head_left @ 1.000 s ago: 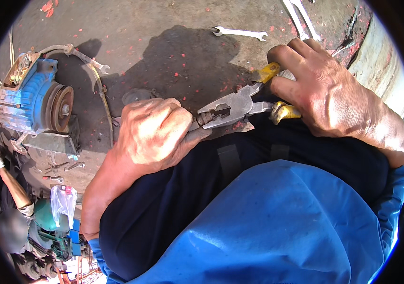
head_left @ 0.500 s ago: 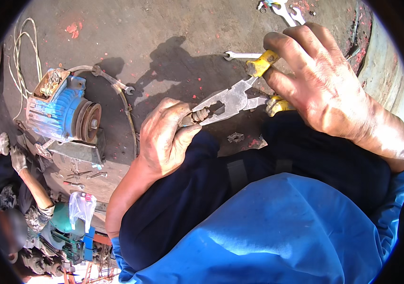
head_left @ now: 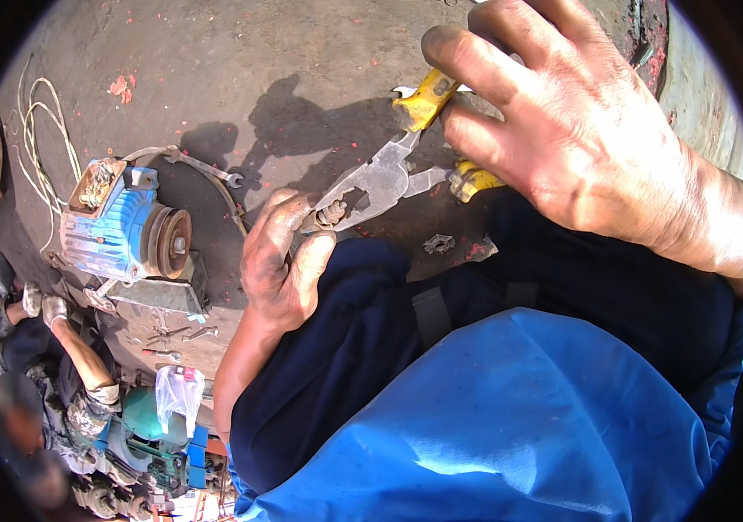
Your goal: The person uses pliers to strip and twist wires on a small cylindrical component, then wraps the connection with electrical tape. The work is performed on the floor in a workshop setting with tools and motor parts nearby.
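Grey, red-flecked ground (head_left: 215, 70) | co-worker (head_left: 84, 355) leftward | left hand (head_left: 277, 265) pinching threaded part (head_left: 331, 213) | right hand (head_left: 558, 130) gripping pliers (head_left: 384, 180)

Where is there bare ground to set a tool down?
The widest patch of ground stretches above the blue motor in view, between the pale cable and the pliers, with scattered red scraps. It's crowded below the motor: small tools, a plastic bag, a co-worker.

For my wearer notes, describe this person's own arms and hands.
Both the left hand and right hand are bare, without gloves. The forearms are uncovered too, with plain blue sleeves starting higher up.
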Motion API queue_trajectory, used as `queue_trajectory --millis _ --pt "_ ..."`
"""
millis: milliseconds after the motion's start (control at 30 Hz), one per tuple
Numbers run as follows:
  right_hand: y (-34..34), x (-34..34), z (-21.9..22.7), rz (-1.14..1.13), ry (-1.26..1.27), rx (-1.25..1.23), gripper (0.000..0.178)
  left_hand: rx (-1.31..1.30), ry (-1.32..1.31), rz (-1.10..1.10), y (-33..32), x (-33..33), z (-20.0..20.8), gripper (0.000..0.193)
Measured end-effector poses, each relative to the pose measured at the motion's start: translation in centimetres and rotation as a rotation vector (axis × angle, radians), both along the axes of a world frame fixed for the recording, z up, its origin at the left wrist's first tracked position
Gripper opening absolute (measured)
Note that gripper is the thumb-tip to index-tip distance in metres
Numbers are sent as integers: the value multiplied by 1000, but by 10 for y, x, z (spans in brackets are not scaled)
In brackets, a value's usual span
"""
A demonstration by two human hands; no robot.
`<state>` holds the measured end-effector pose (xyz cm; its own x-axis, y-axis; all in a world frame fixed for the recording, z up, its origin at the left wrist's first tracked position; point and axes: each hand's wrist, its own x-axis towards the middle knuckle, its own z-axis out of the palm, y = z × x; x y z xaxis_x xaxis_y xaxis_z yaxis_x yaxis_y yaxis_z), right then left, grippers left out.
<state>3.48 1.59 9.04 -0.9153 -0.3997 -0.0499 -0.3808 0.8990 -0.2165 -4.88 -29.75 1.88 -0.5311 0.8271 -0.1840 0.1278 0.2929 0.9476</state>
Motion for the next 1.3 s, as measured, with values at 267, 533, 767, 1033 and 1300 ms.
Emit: queue_trajectory --millis 267,533,767,1033,1300 --pt "-10 6 3 -3 -150 -3 25 -147 334 -253 27 -6 9 37" --pt "-5 14 -8 73 -251 -91 24 -54 10 -373 12 -3 9 40" --pt "-4 16 -11 127 -343 -123 27 71 61 -415 12 -2 10 38" --pt "-12 17 -6 53 -372 -25 26 -28 186 -255 9 7 0 39" --pt "-7 19 -6 56 -340 -54 27 8 82 -358 13 -4 3 31"
